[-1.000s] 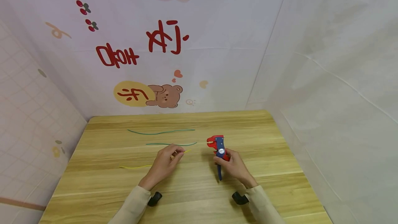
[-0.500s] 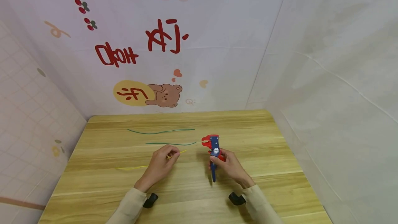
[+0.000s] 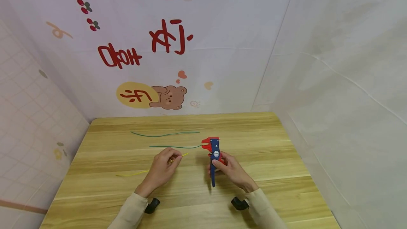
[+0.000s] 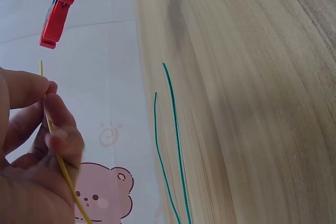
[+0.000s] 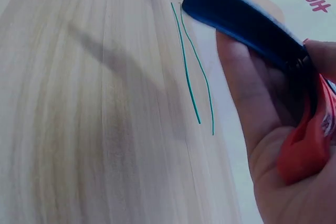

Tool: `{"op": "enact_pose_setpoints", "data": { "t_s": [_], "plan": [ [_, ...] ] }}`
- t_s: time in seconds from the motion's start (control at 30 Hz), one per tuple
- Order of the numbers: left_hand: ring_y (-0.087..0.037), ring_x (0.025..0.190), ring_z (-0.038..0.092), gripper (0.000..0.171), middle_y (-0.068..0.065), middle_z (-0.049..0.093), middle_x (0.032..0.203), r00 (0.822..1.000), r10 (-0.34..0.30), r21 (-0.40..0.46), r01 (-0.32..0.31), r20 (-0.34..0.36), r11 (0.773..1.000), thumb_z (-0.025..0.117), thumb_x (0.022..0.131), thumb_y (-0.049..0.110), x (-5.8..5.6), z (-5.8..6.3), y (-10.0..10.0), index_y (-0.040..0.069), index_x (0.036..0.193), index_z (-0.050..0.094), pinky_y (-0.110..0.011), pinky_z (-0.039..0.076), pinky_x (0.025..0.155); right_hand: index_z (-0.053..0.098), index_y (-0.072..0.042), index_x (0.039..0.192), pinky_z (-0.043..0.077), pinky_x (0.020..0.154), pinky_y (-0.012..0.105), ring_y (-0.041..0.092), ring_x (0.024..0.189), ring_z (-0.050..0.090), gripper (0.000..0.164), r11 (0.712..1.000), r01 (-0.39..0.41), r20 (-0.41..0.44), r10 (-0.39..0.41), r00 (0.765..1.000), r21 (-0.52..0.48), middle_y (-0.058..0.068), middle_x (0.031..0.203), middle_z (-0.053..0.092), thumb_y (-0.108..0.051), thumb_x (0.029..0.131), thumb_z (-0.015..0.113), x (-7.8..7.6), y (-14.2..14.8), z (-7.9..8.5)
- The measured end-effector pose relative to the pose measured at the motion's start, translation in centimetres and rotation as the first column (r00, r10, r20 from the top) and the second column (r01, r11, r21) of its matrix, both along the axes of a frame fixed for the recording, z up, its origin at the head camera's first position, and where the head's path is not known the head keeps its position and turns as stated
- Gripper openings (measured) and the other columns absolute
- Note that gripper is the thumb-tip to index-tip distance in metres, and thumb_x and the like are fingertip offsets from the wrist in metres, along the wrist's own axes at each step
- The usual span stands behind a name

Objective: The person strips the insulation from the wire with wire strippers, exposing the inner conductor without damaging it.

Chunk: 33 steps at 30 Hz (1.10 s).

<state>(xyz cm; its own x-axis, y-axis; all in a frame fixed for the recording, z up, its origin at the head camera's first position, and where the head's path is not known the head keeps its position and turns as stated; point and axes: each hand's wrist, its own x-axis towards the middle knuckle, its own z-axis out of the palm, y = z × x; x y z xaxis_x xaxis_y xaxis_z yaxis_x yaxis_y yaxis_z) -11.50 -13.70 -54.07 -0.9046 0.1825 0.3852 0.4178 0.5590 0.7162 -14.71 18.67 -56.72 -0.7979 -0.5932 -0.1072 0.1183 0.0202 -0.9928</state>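
Note:
My left hand pinches a yellow wire between thumb and fingertip, close to one end. A short tip of it sticks out past the fingers toward the right, while the long tail trails off to the left. A red and blue wire stripper is in my right hand, gripped by its handles with the thumb across the front. Its red jaws point left and stand apart. In the left wrist view the stripper's red head is just beyond the wire's tip, with a small gap between them.
Two green wires lie on the wooden table beyond my hands: a farther one and a nearer one. The nearer one's right end meets the stripper's jaws in the head view. A patterned cloth wall rises behind the table.
My right hand has carried the wire stripper leftward, closer to my left hand. The left hand has shifted slightly left with the yellow wire. The green wires have stayed put.

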Motion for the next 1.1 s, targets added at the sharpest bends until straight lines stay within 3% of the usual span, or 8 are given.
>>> {"op": "enact_pose_setpoints", "data": {
  "t_s": [0.23, 0.43, 0.53, 0.7, 0.93, 1.1],
  "plan": [
    [-0.004, 0.088, 0.064, 0.013, 0.005, 0.074, 0.099, 1.0, 0.001, 0.016, 0.0, -0.029, 1.0, 0.077, 0.107, 0.006, 0.1, 0.0, -0.3, 0.019, 0.106, 0.081, -0.022, 0.054, 0.07, 0.04, 0.011, 0.162, 0.067, 0.101, 0.056, 0.036, 0.108, 0.085, 0.055, 0.998, -0.041, 0.006, 0.041, 0.999, -0.049, 0.047, 0.13, 0.069, -0.026, 0.122, 0.053, 0.2, -0.5, 0.3],
    [-0.001, 0.084, 0.059, 0.008, 0.007, 0.071, 0.094, 0.998, -0.007, 0.016, 0.008, -0.067, 1.0, 0.078, 0.106, 0.005, 0.1, 0.0, -0.5, 0.012, 0.104, 0.081, -0.021, 0.051, 0.068, 0.039, 0.003, 0.163, 0.069, 0.097, 0.055, 0.038, 0.107, 0.082, 0.051, 0.995, -0.072, 0.042, 0.075, 0.996, -0.071, 0.047, 0.128, 0.065, -0.026, 0.123, 0.051, 0.2, -0.7, 0.1],
    [0.0, 0.082, 0.057, 0.005, 0.007, 0.07, 0.092, 0.997, -0.009, 0.016, 0.01, -0.08, 1.0, 0.078, 0.105, 0.004, 0.0, 0.0, -0.5, 0.008, 0.103, 0.08, -0.021, 0.05, 0.067, 0.038, 0.002, 0.163, 0.068, 0.097, 0.058, 0.038, 0.105, 0.08, 0.05, 0.992, -0.09, 0.047, 0.094, 0.994, -0.085, 0.039, 0.124, 0.067, -0.025, 0.123, 0.051, 0.2, -0.8, 0.0],
    [0.0, 0.083, 0.057, 0.012, 0.006, 0.071, 0.093, 0.995, -0.008, 0.022, 0.011, -0.102, 1.0, 0.077, 0.105, 0.001, 0.0, 0.1, -0.6, 0.012, 0.103, 0.079, -0.021, 0.049, 0.068, 0.034, 0.007, 0.165, 0.068, 0.101, 0.054, 0.028, 0.103, 0.078, 0.056, 0.99, -0.11, 0.064, 0.116, 0.991, -0.093, 0.023, 0.121, 0.07, -0.025, 0.123, 0.051, 0.2, -0.9, 0.0],
    [-0.001, 0.083, 0.058, 0.015, 0.005, 0.072, 0.093, 0.992, -0.024, 0.023, 0.027, -0.125, 0.999, 0.076, 0.105, -0.001, 0.2, 0.8, -0.8, 0.014, 0.105, 0.079, -0.021, 0.049, 0.067, 0.039, 0.0, 0.164, 0.066, 0.105, 0.054, 0.027, 0.108, 0.076, 0.05, 0.982, -0.131, 0.09, 0.144, 0.986, -0.134, 0.023, 0.125, 0.068, -0.024, 0.123, 0.052, 0.3, -1.2, 0.1],
    [-0.001, 0.081, 0.058, 0.016, 0.007, 0.072, 0.092, 0.991, -0.017, 0.023, 0.02, -0.134, 1.0, 0.078, 0.104, -0.001, 0.2, 1.2, -1.0, 0.015, 0.103, 0.079, -0.022, 0.049, 0.066, 0.033, 0.008, 0.165, 0.064, 0.108, 0.057, 0.029, 0.116, 0.072, 0.053, 0.967, -0.176, 0.101, 0.197, 0.975, -0.184, 0.02, 0.128, 0.068, -0.017, 0.122, 0.051, 0.3, -1.2, 0.0]
  ]
}}
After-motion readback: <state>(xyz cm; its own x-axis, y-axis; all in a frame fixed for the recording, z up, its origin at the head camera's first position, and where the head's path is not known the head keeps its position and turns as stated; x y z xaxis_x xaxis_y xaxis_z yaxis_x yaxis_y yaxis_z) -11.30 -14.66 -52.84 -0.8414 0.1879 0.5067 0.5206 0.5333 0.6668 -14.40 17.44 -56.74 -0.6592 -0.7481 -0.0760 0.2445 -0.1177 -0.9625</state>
